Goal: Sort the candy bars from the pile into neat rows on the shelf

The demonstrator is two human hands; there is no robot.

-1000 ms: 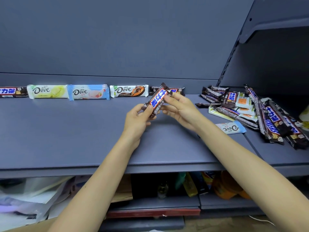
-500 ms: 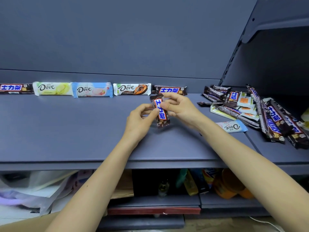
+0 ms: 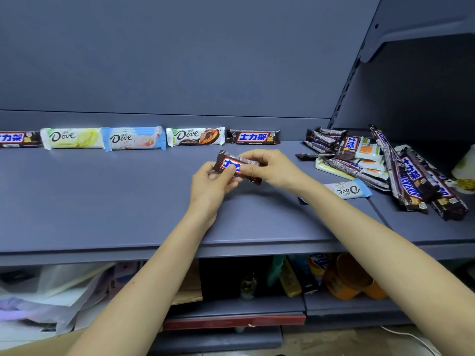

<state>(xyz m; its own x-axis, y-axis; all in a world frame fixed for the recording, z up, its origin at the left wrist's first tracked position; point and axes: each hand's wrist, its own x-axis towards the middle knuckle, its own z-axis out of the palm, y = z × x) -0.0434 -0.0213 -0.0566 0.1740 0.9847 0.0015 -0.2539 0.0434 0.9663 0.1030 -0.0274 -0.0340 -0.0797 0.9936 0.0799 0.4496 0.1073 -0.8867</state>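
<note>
I pinch one brown bar (image 3: 240, 167) with both hands over the shelf (image 3: 102, 201). My left hand (image 3: 210, 182) grips its 7 o'clock edge, thumb on the label; my right hand (image 3: 273, 168) curls round its 3 o'clock end. The bar tilts, label up; I cannot tell whether it touches the shelf. From it, the row (image 3: 133, 137) of five runs along the back from 9 to 12 o'clock, the pile (image 3: 380, 163) sits at 3 o'clock, and a loose Dove bar (image 3: 347, 190) lies at 4 o'clock.
</note>
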